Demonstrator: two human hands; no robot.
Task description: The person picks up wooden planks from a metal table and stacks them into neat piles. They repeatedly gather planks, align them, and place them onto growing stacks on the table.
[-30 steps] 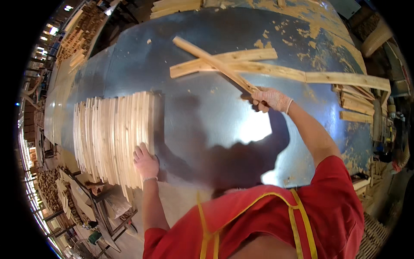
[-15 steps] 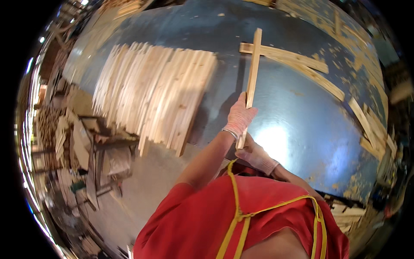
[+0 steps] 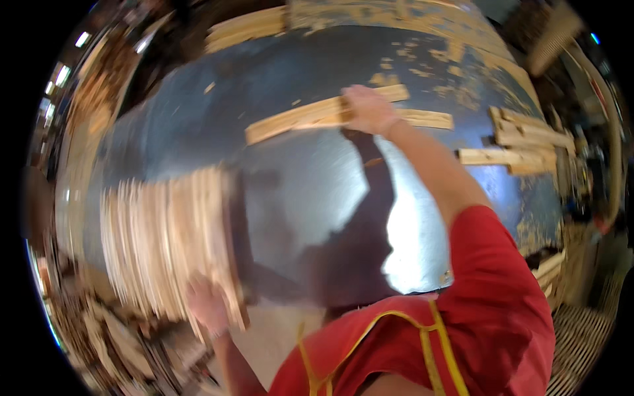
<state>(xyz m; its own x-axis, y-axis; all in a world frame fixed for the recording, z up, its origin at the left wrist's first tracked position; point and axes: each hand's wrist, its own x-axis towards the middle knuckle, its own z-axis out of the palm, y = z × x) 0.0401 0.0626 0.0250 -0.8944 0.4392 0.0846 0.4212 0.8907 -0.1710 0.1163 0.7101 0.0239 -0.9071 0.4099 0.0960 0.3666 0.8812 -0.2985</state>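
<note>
My right hand [image 3: 371,109] reaches to the far middle of the table, its fingers closed over a pale wooden strip [image 3: 297,119] that lies crosswise. Just beneath and to the right, a second wooden strip [image 3: 426,119] sticks out past my hand. At the left, my left hand [image 3: 208,305] is over the near end of a row of wooden strips [image 3: 175,231] laid side by side. Motion smears its fingers, so their grip cannot be made out. The row itself is blurred too.
The strips lie on a large blue-grey tabletop [image 3: 290,191] with a bright glare patch. Several short wooden pieces [image 3: 528,142] are piled at its right side. More boards [image 3: 244,30] are stacked beyond the far edge. Wood chips [image 3: 422,66] are scattered at the far right.
The upright strip both hands held is no longer between them. My left hand has moved down left to the row; my right hand has gone far forward onto a crosswise strip. The view has shifted.
</note>
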